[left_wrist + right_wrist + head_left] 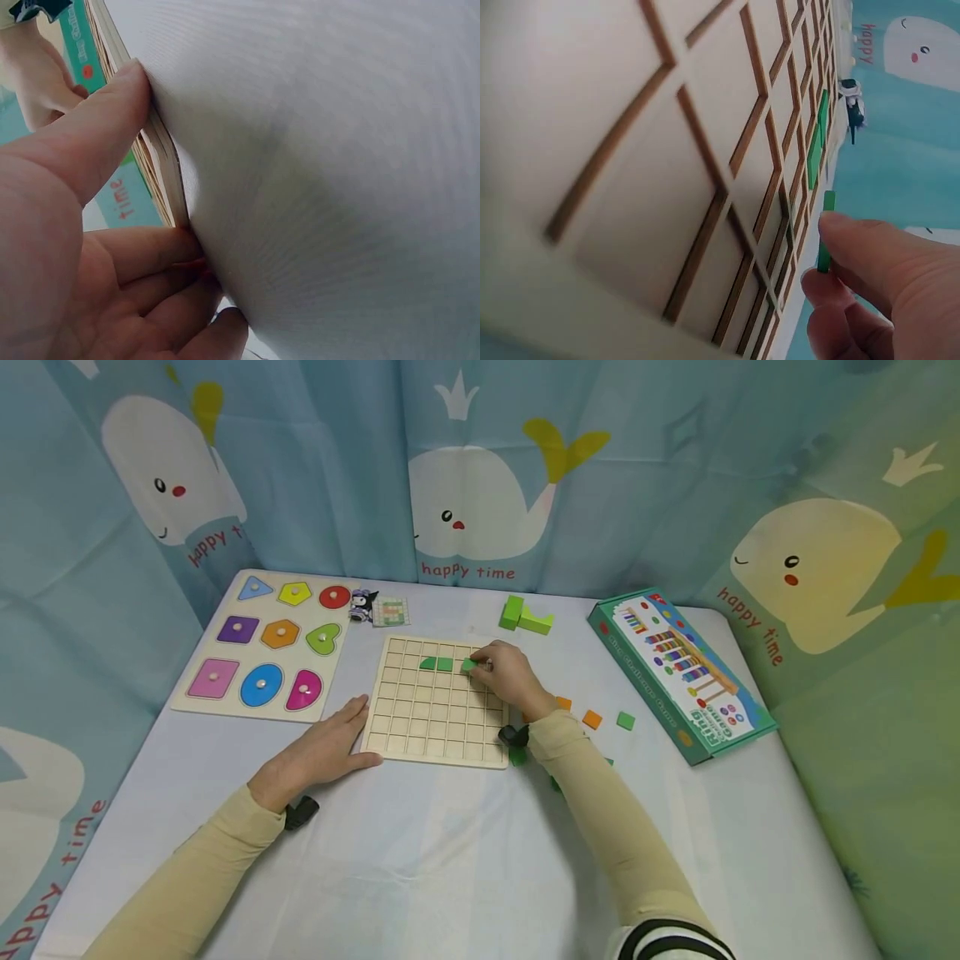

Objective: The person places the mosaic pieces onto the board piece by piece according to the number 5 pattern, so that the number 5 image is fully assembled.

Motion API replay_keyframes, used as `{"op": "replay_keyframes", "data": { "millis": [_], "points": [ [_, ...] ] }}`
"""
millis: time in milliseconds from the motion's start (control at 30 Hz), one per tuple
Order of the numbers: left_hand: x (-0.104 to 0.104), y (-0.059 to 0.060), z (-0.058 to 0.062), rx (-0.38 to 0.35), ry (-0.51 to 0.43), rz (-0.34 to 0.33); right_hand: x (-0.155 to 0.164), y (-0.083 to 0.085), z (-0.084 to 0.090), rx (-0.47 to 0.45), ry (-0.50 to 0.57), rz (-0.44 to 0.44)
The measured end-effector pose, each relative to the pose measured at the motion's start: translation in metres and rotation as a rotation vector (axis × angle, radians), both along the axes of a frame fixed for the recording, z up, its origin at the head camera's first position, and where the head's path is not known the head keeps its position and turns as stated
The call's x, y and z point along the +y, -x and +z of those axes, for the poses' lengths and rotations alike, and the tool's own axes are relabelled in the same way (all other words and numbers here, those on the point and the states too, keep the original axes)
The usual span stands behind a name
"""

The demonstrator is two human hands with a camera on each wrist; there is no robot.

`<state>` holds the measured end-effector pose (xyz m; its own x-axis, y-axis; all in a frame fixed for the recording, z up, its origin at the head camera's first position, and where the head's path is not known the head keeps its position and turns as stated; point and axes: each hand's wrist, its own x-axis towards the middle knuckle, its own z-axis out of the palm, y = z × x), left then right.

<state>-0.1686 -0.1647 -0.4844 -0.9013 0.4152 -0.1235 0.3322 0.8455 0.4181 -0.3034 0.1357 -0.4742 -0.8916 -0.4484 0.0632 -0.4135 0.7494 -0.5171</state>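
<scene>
A wooden grid board [427, 718] lies on the white table, with a green quarter-round tile [427, 663] and a green square tile [445, 665] side by side in its upper rows. Over the board's upper right, my right hand [513, 677] pinches another green tile [828, 232] between thumb and fingertips; in the right wrist view it stands edge-on, just above the grid. My left hand [326, 752] rests at the board's left edge, fingers extended, thumb near the lower left corner. The left wrist view shows its thumb and fingertips [135, 75] touching the board's side.
Loose orange tiles [592, 719] and green tiles [626, 721] lie right of the board, some partly behind the right forearm. Green blocks [512, 612], a pattern card [392, 612] and a small figurine [363, 605] sit behind it. A shape puzzle [225, 653] lies left, a game box [682, 677] right.
</scene>
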Motion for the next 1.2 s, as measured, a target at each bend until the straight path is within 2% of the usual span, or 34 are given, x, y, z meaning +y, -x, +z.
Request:
{"op": "replay_keyframes", "data": {
  "millis": [333, 733, 1000, 1200],
  "points": [
    [0.000, 0.000, 0.000, 0.018, 0.000, -0.015, -0.011, 0.002, -0.001, -0.015, -0.039, 0.001],
    [0.001, 0.000, -0.002, -0.015, -0.004, -0.005, -0.016, 0.004, -0.004, -0.025, -0.058, 0.007],
    [0.002, -0.001, -0.001, -0.012, -0.002, -0.007, 0.020, -0.009, 0.006, -0.008, 0.040, -0.029],
    [0.001, -0.002, 0.001, 0.001, -0.001, -0.003, 0.056, -0.017, 0.009, 0.017, 0.027, -0.091]
  ]
}}
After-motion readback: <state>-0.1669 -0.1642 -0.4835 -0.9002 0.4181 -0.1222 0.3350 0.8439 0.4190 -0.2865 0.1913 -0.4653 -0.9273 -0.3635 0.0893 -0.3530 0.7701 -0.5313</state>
